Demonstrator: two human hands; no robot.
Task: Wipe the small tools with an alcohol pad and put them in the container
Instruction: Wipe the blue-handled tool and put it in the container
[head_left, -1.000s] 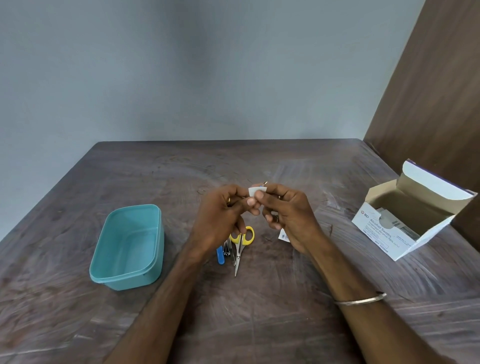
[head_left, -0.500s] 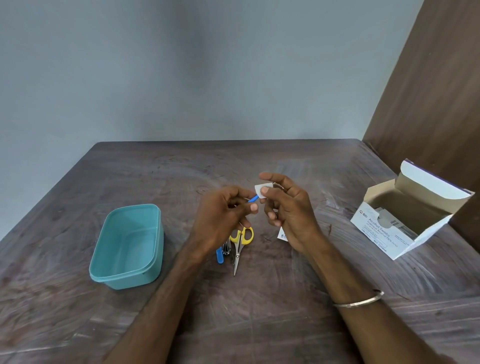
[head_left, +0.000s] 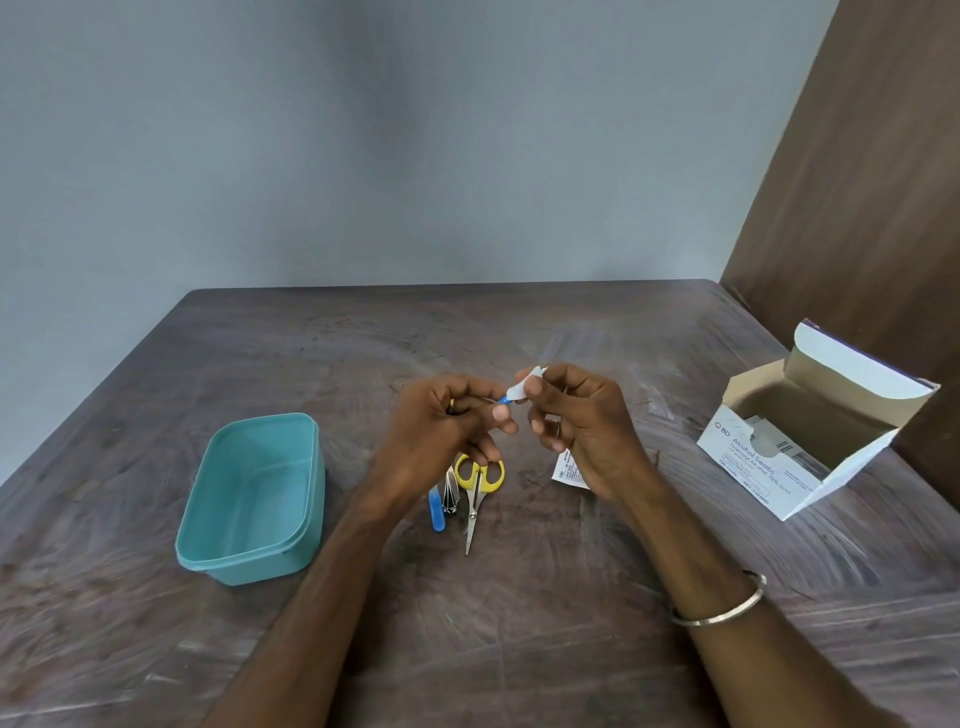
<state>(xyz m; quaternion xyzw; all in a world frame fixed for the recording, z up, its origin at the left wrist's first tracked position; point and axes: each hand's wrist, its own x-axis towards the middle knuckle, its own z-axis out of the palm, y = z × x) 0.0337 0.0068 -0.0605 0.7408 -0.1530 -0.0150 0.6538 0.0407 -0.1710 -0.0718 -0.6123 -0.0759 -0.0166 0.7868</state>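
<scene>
My left hand (head_left: 447, 421) grips a thin tool with a blue tip (head_left: 503, 399) above the table. My right hand (head_left: 582, 421) pinches a white alcohol pad (head_left: 525, 385) folded around that blue tip. Below the hands lie yellow-handled scissors (head_left: 475, 491), a metal nail clipper (head_left: 450, 493) and a small blue tool (head_left: 436, 512). The teal container (head_left: 254, 499) stands to the left with nothing visible inside.
An open white alcohol swab box (head_left: 810, 431) stands at the right near a brown wall panel. A torn pad wrapper (head_left: 569, 470) lies under my right wrist. The wooden table (head_left: 519, 623) ends at a grey wall behind.
The pad slid off the tool, the hands parted slightly, then the pad came back onto the blue tip. The tools on the table stayed put.
</scene>
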